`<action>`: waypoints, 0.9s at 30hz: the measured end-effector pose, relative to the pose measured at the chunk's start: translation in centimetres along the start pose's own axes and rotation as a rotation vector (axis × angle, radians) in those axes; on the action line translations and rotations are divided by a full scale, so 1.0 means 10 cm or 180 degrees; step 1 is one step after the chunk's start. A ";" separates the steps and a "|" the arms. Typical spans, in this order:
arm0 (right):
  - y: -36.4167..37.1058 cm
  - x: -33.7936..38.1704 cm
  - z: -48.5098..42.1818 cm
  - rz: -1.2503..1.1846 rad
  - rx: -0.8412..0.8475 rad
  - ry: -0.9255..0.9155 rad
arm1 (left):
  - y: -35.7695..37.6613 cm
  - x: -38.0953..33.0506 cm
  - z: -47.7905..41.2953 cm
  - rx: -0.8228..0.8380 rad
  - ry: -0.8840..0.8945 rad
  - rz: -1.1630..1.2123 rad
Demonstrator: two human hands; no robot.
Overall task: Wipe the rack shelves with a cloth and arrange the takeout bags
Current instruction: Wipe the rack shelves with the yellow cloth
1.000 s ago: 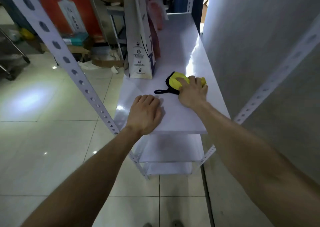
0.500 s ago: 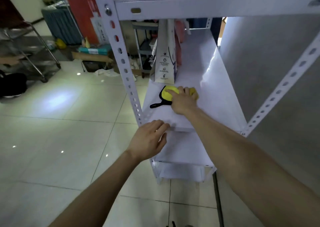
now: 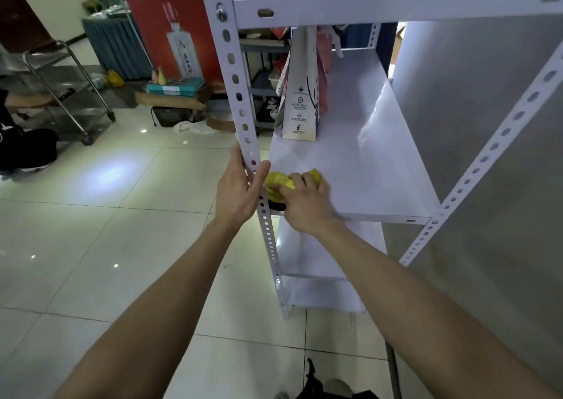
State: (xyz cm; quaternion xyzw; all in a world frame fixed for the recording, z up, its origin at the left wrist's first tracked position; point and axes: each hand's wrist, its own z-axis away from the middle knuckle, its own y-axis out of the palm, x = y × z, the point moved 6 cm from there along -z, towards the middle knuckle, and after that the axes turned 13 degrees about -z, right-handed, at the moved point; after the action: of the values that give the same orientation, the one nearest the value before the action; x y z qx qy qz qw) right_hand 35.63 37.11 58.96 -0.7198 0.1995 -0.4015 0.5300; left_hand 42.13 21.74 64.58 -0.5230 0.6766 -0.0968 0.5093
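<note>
A yellow cloth [image 3: 277, 181] with a black edge lies at the front left corner of the white middle shelf [image 3: 365, 161]. My right hand [image 3: 304, 202] presses down on the cloth, fingers bent over it. My left hand [image 3: 239, 193] grasps the rack's perforated front left post [image 3: 240, 106], thumb on the shelf side and fingers on the outer side. A white paper takeout bag [image 3: 300, 93] with dark print stands upright farther back on the same shelf, near its left edge, with a pink bag [image 3: 323, 63] behind it.
An upper shelf [image 3: 350, 5] crosses overhead. Two lower shelves [image 3: 316, 258] sit beneath. A grey wall [image 3: 475, 109] runs along the rack's right side. On the tiled floor to the left stand a steel trolley [image 3: 64, 90], boxes and a red banner [image 3: 170, 23].
My left hand left the shelf's front edge, rose and took hold of the front left post. My right hand slid the cloth toward the front left corner. The view rose and pulled back.
</note>
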 end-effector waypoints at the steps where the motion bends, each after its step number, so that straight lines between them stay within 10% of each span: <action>1: -0.01 -0.03 0.02 0.0020 0.0026 -0.0063 | 0.01 -0.03 -0.05 -0.0055 -0.0033 -0.0036; 11: -0.03 0.08 -0.02 0.0061 0.0026 -0.0095 | 0.00 -0.06 -0.08 -0.0152 0.0073 -0.0310; 27: -0.57 -1.65 0.79 0.0242 -0.0805 0.1225 | 0.16 -0.07 -0.11 -0.0583 -0.0421 0.0158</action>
State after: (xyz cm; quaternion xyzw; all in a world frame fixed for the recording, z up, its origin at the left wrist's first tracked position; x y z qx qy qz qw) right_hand 31.27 55.68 57.30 -0.6826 0.3725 -0.4830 0.4025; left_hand 40.25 22.56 64.39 -0.5557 0.6602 0.0128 0.5051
